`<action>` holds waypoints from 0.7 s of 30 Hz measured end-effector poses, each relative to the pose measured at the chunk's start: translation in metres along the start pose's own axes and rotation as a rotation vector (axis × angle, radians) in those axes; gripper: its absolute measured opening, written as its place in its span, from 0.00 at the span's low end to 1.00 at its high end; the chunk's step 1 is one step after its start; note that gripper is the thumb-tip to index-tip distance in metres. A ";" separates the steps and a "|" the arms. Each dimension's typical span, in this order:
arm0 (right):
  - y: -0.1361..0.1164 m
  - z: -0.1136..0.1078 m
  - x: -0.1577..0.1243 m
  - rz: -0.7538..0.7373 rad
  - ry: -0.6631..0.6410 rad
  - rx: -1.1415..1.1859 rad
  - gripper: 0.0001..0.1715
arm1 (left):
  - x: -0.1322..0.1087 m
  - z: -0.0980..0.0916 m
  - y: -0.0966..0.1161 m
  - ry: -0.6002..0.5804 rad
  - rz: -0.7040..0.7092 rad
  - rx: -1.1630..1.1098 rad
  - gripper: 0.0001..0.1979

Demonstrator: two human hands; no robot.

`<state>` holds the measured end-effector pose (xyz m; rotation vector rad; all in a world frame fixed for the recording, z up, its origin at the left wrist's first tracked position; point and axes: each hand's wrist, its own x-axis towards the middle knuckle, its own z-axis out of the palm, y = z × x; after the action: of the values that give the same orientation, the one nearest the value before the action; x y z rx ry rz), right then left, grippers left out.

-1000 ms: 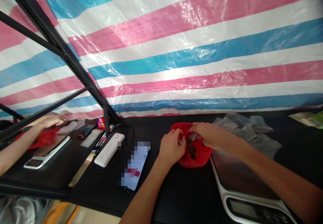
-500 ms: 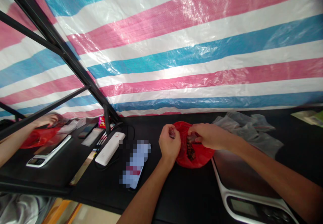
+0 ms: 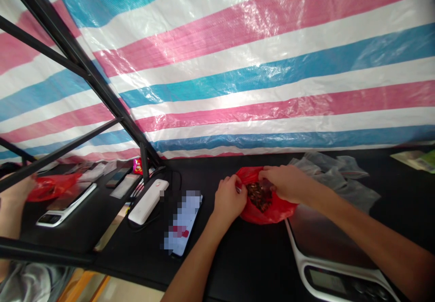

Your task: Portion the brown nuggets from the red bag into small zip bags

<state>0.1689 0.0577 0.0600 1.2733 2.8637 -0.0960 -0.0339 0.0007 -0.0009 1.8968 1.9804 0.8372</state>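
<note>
A red plastic bag lies on the black table with its mouth turned up, and small dark brown pieces show inside. My left hand is closed at the bag's left rim, thumb and fingers pinched on it; something small and pale shows at the fingertips. At the upper right of the opening, my right hand has its fingers curled over the rim and partly inside; the fingertips are partly hidden. A digital scale with a steel top sits right of the bag, under my right forearm.
Clear plastic bags lie crumpled behind the scale. To the left are a phone, a white power bank with cables, and a black metal frame. Beyond it are another scale, a red bag and another person's arm.
My left hand has turned and moved down onto the bag's rim. My right hand has shifted slightly right, and the bag's mouth shows more of the brown pieces. The other person's hand has drawn back left.
</note>
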 end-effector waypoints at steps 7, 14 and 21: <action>-0.007 0.012 0.010 -0.047 0.017 0.069 0.18 | 0.013 0.003 -0.001 0.130 -0.109 -0.478 0.04; -0.017 0.020 0.014 -0.076 0.076 0.129 0.19 | 0.013 0.004 0.008 0.109 -0.202 -0.927 0.07; -0.007 0.004 0.011 -0.057 0.046 0.263 0.16 | 0.011 -0.001 0.012 0.314 -0.023 -0.798 0.07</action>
<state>0.1560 0.0607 0.0560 1.2442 3.0061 -0.4644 -0.0263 0.0111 0.0090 1.3198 1.4453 1.6812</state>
